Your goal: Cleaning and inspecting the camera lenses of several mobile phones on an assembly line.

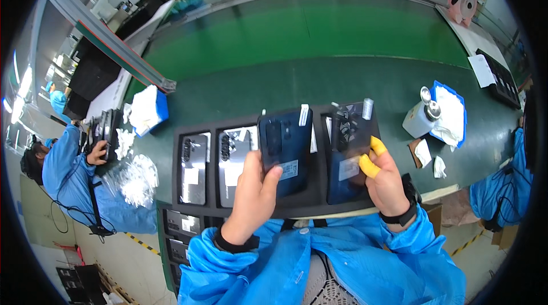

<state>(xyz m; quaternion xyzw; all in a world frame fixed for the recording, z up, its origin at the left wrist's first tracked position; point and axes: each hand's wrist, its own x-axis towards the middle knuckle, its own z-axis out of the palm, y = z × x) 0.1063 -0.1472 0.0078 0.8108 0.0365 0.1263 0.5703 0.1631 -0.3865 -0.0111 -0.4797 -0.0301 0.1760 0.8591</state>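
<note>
My left hand is closed on a dark blue smartphone, held back side up and tilted over a black foam tray. A white tab sticks out at its top, and a pale label lies low on its back. On the right, my right hand, with yellow finger cots on two fingers, grips the right edge of a second dark smartphone. That one has a pale label, a white tab and a patterned camera area. Two silvery phones lie in the tray's left slots, one of them a grey phone.
Right of the tray stand a white dispenser bottle and a blue box of white wipes. Another blue box and crumpled clear film lie left, near a co-worker's hand. A green conveyor belt runs beyond.
</note>
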